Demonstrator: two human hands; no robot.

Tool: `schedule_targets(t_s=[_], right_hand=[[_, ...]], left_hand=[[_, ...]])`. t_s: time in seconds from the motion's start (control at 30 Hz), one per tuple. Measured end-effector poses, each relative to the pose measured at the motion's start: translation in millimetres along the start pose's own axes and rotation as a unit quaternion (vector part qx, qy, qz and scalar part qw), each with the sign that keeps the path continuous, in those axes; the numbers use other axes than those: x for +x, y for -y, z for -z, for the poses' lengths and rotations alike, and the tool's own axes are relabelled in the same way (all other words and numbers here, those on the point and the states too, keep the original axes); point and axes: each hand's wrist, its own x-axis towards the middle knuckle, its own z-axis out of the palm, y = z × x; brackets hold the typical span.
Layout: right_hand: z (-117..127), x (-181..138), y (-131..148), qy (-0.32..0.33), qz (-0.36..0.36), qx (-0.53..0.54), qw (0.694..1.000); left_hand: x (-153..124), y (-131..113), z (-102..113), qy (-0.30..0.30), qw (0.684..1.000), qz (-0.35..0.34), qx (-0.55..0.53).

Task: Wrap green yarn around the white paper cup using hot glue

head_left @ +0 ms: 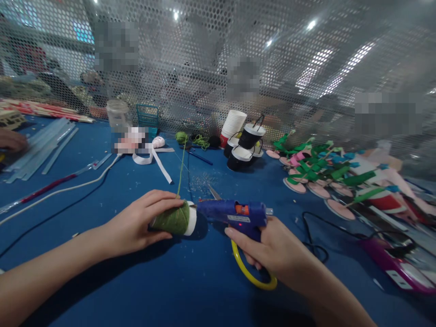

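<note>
My left hand (145, 220) is closed around a paper cup (192, 219) wrapped in green yarn (174, 219); the cup lies on its side with its white rim to the right. A strand of yarn runs from it to a green yarn ball (181, 137) at the back. In my right hand (269, 247) is a blue glue gun (247, 213) with a small red light. Its nozzle points left, at the cup's rim; whether it touches I cannot tell. Under the glue gun lie scissors with a yellow handle (254, 277), partly hidden.
Black-wrapped cups (240, 159) and stacked white cups (232, 125) stand at the back. Right are many pink-based green crafts (316, 177) and a purple power strip (398, 265). White ribbon (160, 163) and glue sticks (44, 145) lie left. Another person's hand (13, 140) shows at the left edge.
</note>
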Motion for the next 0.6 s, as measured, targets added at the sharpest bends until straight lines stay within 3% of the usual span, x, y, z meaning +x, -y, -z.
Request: schedule_targets(t_s=[0.6], right_hand=[[3.0,-2.2,10.3,0.011,-0.004,0.0,1.0]], left_hand=[[2.3,-3.5,2.7,0.022,0.999,-0.03,0.025]])
